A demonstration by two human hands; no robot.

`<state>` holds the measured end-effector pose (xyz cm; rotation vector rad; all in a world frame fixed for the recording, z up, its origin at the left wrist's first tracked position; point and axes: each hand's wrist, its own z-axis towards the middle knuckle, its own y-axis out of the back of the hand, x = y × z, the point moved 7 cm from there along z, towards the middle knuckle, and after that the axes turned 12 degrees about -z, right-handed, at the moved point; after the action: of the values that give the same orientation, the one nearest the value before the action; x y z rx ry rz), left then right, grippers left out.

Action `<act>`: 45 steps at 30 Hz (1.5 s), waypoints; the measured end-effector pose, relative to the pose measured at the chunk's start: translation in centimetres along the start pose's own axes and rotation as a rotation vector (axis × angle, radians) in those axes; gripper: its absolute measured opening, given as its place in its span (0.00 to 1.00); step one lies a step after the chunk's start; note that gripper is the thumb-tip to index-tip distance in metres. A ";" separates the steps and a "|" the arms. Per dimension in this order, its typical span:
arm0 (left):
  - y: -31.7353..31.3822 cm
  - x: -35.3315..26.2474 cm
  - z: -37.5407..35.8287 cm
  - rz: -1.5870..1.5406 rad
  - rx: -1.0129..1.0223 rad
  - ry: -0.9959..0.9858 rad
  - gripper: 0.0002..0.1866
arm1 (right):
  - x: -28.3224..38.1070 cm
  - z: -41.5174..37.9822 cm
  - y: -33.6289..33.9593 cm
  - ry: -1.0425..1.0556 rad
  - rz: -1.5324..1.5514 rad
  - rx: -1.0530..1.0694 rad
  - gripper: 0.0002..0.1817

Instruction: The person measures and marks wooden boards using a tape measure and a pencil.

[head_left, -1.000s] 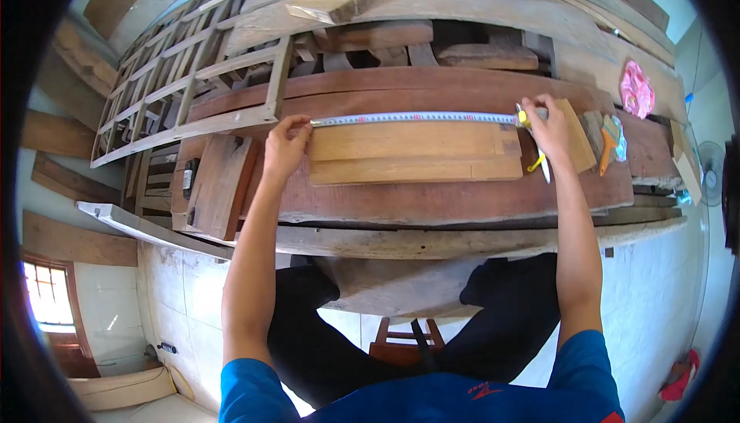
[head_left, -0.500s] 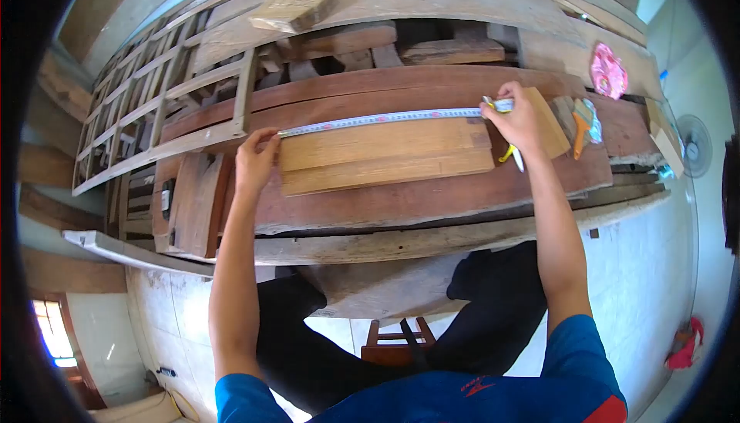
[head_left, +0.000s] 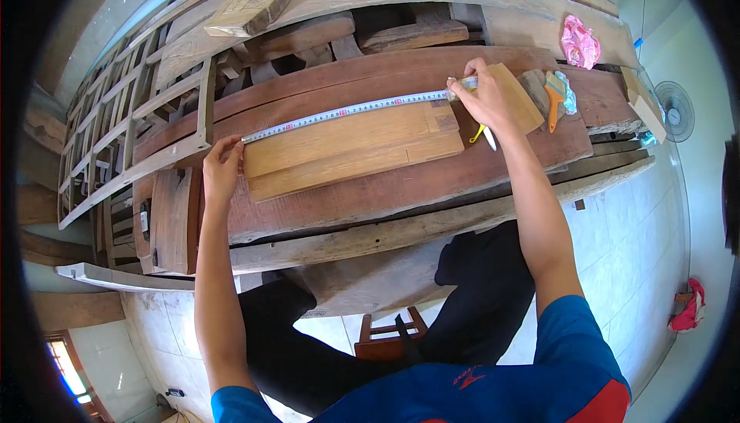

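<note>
A white tape measure (head_left: 347,112) is stretched along the far edge of a light-brown wooden board (head_left: 331,153). My left hand (head_left: 222,167) pinches the tape's end at the board's left corner. Around the tape's case at the right end, my right hand (head_left: 486,99) is closed, and its fingers hide most of the case. Just below that hand lie a yellow tool (head_left: 477,134) and a white, pointed item (head_left: 491,139), both partly covered. The board rests on a wide reddish-brown plank (head_left: 308,215).
Right of my right hand are a cardboard-coloured piece (head_left: 518,99), an orange-handled brush (head_left: 553,107) and a crumpled pink bag (head_left: 580,41). A slatted wooden frame (head_left: 146,146) stands at the left. A wrapped block (head_left: 248,11) sits on the back plank. A small black object (head_left: 145,219) lies front left.
The view has shifted, so the bench and board appear further left and slightly tilted. Both hands keep their hold on the tape measure, which stays stretched along the board.
</note>
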<state>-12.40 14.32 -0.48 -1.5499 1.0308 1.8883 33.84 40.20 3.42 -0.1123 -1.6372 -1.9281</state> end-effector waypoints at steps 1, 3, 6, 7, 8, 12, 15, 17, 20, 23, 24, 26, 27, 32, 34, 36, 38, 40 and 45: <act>0.0 0.1 0.1 0.001 0.001 -0.003 0.12 | 0.1 0.0 0.0 0.004 -0.002 -0.004 0.28; 0.0 0.2 0.1 -0.003 0.005 -0.008 0.12 | 0.3 -0.1 0.2 0.009 -0.006 -0.011 0.27; 0.0 0.2 0.1 -0.014 0.009 -0.008 0.12 | 0.3 -0.1 0.2 -0.023 0.008 0.069 0.27; 0.0 0.2 0.2 -0.015 0.011 -0.004 0.12 | 0.3 -0.1 0.2 -0.016 -0.002 0.054 0.27; 0.0 0.3 0.2 -0.015 0.014 -0.001 0.12 | 0.2 0.0 0.2 -0.009 -0.012 0.038 0.27; 0.0 0.2 0.2 -0.004 0.019 -0.017 0.13 | 0.1 -0.1 0.3 -0.002 -0.049 0.001 0.29; 0.1 0.2 0.2 0.010 0.012 -0.011 0.13 | -0.1 0.0 0.1 -0.012 -0.037 0.034 0.29; 0.0 0.2 0.2 0.021 0.007 -0.004 0.13 | 0.0 -0.1 0.2 -0.024 -0.032 0.055 0.29; 0.2 0.6 0.3 0.014 0.026 0.002 0.13 | 0.5 -0.3 0.5 -0.030 -0.025 0.050 0.29; 0.0 0.1 0.0 0.027 0.014 0.005 0.13 | 0.5 -0.5 0.5 -0.040 -0.005 0.056 0.29; -0.1 0.3 0.0 0.022 0.022 -0.003 0.13 | 0.6 -0.5 0.6 -0.042 0.004 0.059 0.29; 0.2 0.5 0.2 0.016 0.031 -0.027 0.13 | 0.9 -0.5 0.9 -0.047 0.013 0.064 0.29; 0.2 0.5 0.3 0.014 0.034 -0.029 0.13 | 1.0 -0.7 1.0 -0.051 0.021 0.066 0.29; 0.3 0.4 0.2 0.030 0.013 -0.018 0.14 | 0.8 -0.6 0.8 -0.006 0.021 -0.015 0.33; 0.2 -0.1 -0.1 0.053 0.003 -0.035 0.14 | 1.2 -0.8 1.2 -0.045 0.017 -0.019 0.36; 0.0 -0.1 0.0 0.057 0.009 0.015 0.14 | 1.7 -1.0 1.5 -0.098 0.050 0.015 0.37; 0.2 -0.3 -0.2 0.060 0.005 0.021 0.14 | 2.3 -1.2 1.9 -0.060 0.019 -0.050 0.37; 0.1 -0.5 -0.4 0.064 0.009 -0.003 0.14 | 3.0 -1.3 1.8 -0.036 -0.034 -0.091 0.36; 0.5 0.1 0.1 0.083 0.025 -0.056 0.15 | 3.5 -1.5 1.8 0.051 -0.195 -0.169 0.31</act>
<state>-12.88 14.11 -0.48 -1.4528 1.1050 1.9552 32.30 37.32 6.14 0.0308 -1.4967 -2.1972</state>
